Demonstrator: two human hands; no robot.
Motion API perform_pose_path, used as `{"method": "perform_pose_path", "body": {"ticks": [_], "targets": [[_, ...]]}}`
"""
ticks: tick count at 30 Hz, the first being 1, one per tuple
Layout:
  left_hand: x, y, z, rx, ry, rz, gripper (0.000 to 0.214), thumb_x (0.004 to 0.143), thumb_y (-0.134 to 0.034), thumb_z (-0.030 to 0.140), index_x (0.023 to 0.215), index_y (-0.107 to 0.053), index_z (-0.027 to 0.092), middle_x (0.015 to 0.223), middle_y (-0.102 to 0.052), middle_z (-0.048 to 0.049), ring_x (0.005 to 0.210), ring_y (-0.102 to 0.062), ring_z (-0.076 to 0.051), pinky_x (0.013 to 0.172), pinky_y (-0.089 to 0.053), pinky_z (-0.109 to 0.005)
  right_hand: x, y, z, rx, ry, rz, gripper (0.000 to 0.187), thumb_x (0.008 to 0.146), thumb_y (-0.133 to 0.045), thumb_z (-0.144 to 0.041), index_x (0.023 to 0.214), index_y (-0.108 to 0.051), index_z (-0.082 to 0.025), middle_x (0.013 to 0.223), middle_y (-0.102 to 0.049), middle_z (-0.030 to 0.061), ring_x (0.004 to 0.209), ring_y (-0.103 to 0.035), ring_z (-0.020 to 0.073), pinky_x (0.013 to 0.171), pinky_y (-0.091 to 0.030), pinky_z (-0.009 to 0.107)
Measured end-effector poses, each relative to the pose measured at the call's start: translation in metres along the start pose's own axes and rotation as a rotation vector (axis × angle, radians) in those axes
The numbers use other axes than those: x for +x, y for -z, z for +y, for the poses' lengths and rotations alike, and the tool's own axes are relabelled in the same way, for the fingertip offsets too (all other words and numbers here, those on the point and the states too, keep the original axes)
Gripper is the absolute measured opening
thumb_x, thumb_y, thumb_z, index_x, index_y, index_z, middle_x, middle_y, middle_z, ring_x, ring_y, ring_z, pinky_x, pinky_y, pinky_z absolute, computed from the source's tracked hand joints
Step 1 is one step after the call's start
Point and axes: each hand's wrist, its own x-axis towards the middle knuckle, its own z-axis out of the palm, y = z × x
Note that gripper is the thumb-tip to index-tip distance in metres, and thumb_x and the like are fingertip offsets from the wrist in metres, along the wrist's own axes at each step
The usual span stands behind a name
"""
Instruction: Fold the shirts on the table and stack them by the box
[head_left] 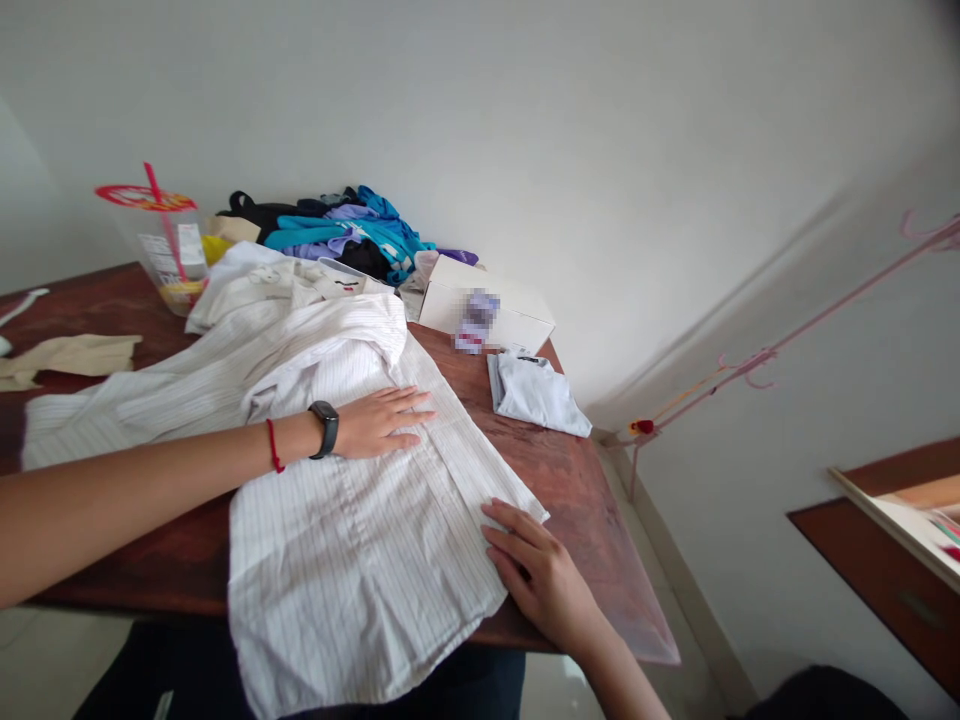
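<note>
Closest to the camera, the left forearm [135, 510] comes in from the left side, and below it the hem [405, 675] of a shirt [375, 520] hangs over the near edge of the tabletop [577, 500]. This shirt lies spread on the tabletop, with its long axis going from the hem, near the person, away toward the wall [600, 150]; one sleeve [97, 425] stretches out to the left. Its far part is bunched and folded over, and I cannot tell clearly where it ends among the other white cloth there. Left hand [382, 422] lies flat on the shirt, fingers a little apart, holding nothing. Right hand [547, 575] touches the right edge with bent fingers; whether they pinch the cloth, I cannot tell. The forearm crosses over the shirt and hides part of it. A cup [161, 255] with a red straw [163, 215] stands near the far left part, and a clothes pile [352, 230] lies behind. A white box [495, 300] and a folded garment [536, 390] are to the right, apart from the shirt. The shirt is whitish with thin darker stripes, quite smooth under the left hand, wrinkled lower down, and its hem is curved.
</note>
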Motion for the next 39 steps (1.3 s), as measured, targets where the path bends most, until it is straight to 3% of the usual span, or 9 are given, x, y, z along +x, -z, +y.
{"method": "perform_pose_path", "body": {"ticks": [5,11,17,26,33,39], "targets": [[0.0,-0.001,-0.002,-0.02,0.021,-0.013,0.052,0.104,-0.045,0.048,0.154,-0.042,0.034,0.166,-0.028,-0.0033,0.153,-0.025,-0.027,0.123,-0.019,-0.044,0.002,0.002,-0.003,-0.009,-0.086,0.003,0.025,0.1,-0.055,-0.022,0.119,-0.071,-0.023,0.121,-0.068,0.011,0.115,-0.065,0.0252,0.098,-0.058,0.041],[0.0,0.001,0.002,-0.007,0.052,-0.05,0.054,0.104,-0.039,0.053,0.156,-0.039,0.035,0.167,-0.026,-0.0029,0.154,-0.019,-0.028,0.123,-0.014,-0.046,0.013,0.009,-0.005,-0.042,-0.079,-0.057,0.021,0.099,-0.056,-0.023,0.109,-0.074,-0.024,0.109,-0.068,0.0097,0.099,-0.067,0.023,0.089,-0.06,0.04],[-0.002,0.0,0.002,0.028,0.092,-0.059,0.056,0.104,-0.037,0.056,0.157,-0.035,0.038,0.168,-0.02,-0.0052,0.154,-0.017,-0.034,0.12,-0.01,-0.056,0.001,0.009,-0.007,-0.003,-0.169,-0.067,0.027,0.097,-0.058,-0.027,0.118,-0.075,-0.024,0.147,-0.053,0.0121,0.13,-0.058,0.0299,0.107,-0.052,0.047],[0.001,0.001,0.007,-0.027,0.141,-0.129,0.059,0.103,-0.037,0.058,0.157,-0.035,0.035,0.168,-0.018,-0.0058,0.154,-0.014,-0.035,0.12,-0.007,-0.057,-0.002,0.017,-0.015,0.049,-0.305,-0.241,0.039,0.098,-0.057,-0.039,0.129,-0.071,-0.021,0.156,-0.046,0.0124,0.143,-0.045,0.0324,0.118,-0.039,0.049],[0.008,-0.002,0.045,-0.092,0.061,-0.118,0.06,0.101,-0.041,0.058,0.156,-0.039,0.033,0.167,-0.023,-0.0091,0.153,-0.017,-0.038,0.119,-0.01,-0.063,-0.042,0.033,-0.029,0.071,-0.405,-0.29,0.042,0.098,-0.054,-0.048,0.128,-0.072,-0.025,0.157,-0.044,0.011,0.144,-0.043,0.0331,0.119,-0.038,0.049],[0.013,-0.003,0.077,-0.19,0.049,-0.133,0.062,0.097,-0.05,0.056,0.153,-0.045,0.029,0.165,-0.026,-0.0108,0.152,-0.02,-0.039,0.12,-0.016,-0.063,-0.072,0.054,-0.033,0.073,-0.453,-0.313,0.041,0.095,-0.058,-0.054,0.125,-0.073,-0.03,0.153,-0.051,0.009,0.136,-0.053,0.0338,0.107,-0.052,0.046]]}}
